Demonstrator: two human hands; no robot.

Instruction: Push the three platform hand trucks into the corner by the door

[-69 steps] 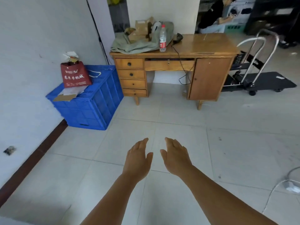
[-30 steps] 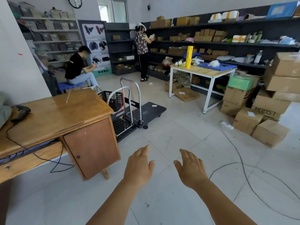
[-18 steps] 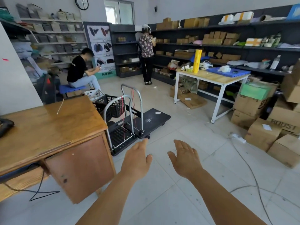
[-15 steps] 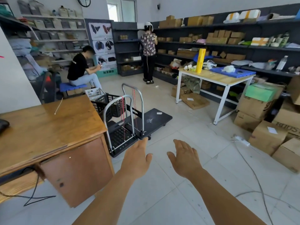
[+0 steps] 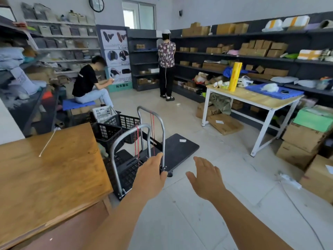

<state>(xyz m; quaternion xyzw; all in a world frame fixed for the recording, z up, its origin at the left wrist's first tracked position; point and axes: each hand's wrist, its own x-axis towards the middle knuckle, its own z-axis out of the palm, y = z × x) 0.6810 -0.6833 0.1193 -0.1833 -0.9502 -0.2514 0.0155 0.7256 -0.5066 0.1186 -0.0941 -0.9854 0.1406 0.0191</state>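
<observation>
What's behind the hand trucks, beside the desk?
Black crates and a white basket sit right behind the hand trucks, with a person seated on a blue bench further back. The desk hides the floor under the crates.

**Metal, wood and plastic**

The hand trucks (image 5: 173,150) have bare grey metal tube handles and matt black decks. The bench (image 5: 50,170) is brown wood, grain showing, with a soft sheen. Black plastic lattice baskets (image 5: 115,129). Pale floor tiles (image 5: 225,177), smooth, faintly glossy.
</observation>
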